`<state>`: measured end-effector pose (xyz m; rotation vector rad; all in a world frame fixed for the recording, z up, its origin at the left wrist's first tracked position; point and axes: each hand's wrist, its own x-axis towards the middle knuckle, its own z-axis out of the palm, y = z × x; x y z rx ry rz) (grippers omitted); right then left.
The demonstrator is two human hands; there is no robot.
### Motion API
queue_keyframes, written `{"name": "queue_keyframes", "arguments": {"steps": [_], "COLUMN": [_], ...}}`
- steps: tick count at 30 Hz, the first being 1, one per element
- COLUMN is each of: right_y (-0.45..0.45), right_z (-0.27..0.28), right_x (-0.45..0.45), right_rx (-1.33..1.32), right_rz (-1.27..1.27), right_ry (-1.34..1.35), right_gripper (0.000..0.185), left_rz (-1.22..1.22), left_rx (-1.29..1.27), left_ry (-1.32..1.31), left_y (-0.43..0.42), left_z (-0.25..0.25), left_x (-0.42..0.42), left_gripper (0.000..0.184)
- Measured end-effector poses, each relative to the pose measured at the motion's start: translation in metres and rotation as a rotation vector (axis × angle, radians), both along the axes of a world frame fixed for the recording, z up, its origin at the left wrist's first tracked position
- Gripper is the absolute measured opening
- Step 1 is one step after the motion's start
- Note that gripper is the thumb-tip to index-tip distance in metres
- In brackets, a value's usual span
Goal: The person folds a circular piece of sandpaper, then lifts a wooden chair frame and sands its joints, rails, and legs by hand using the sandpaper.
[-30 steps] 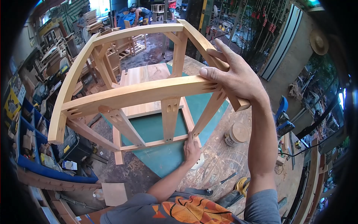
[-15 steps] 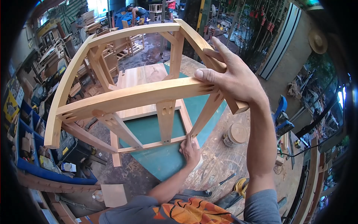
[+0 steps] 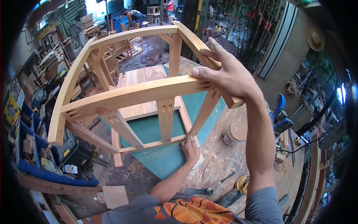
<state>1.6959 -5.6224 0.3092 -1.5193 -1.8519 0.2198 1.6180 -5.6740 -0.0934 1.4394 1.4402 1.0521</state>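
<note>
A pale wooden chair frame [image 3: 134, 94], with curved rails, slats and pocket holes, stands tilted over the workbench. My right hand [image 3: 229, 74] holds its upper near corner, thumb on the curved rail and fingers over the side rail. Lower down, my left hand [image 3: 191, 149] is closed around the bottom rail [image 3: 158, 144] where an outer slat [image 3: 205, 112] meets it. Under the frame are a green sheet [image 3: 156, 164] and a wide wooden panel [image 3: 143, 74]. The palm side of both hands is hidden.
A round tub [image 3: 235, 133], a dark-handled tool [image 3: 203, 191] and a yellow-and-black power tool [image 3: 238, 186] lie on the workbench [image 3: 220, 160] at right. Blue bins [image 3: 56, 175] stand at left. Blue clamps [image 3: 281, 112] are at far right. A co-worker [image 3: 134, 16] bends over in the background.
The chair frame's left end has shifted slightly right and its right corner slightly left, with my right hand moving along. My left hand stays on the bottom rail.
</note>
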Motion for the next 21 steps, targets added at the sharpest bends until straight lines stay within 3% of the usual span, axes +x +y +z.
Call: {"name": "queue_keyframes", "arguments": {"steps": [2,6,8,14,17,18,21], "right_y": [0.001,0.003,0.001,0.004,0.005,0.003,0.0], "right_z": [0.002,-0.002,-0.001,-0.005,-0.003,-0.003,-0.001], "right_x": [0.0,0.001,0.002,0.004,0.004,0.003,0.001], "right_rx": [0.009,-0.001,0.0,0.026,0.026,0.022,0.025], "right_rz": [-0.008,0.036,0.026,0.063,0.038,0.029,0.013], "right_ry": [-0.012,0.013,0.018,0.044,0.024,0.017,0.01], "right_gripper": [0.127,0.128,0.128,0.128,0.128,0.128,0.126], "left_rz": [-0.02,-0.005,-0.033,-0.04,-0.004,-0.013,-0.035], "left_rx": [0.014,0.163,-0.036,0.187,0.225,0.111,0.02], "left_ry": [-0.124,-0.102,0.04,-0.24,0.001,0.124,0.008], "left_y": [-0.002,-0.004,0.0,-0.005,0.001,0.001,0.01], "left_z": [0.027,0.019,-0.001,0.064,-0.004,-0.005,0.003], "left_x": [-0.002,-0.004,-0.004,-0.005,-0.001,-0.006,-0.001], "left_gripper": [0.057,0.057,0.057,0.057,0.056,0.056,0.057]}}
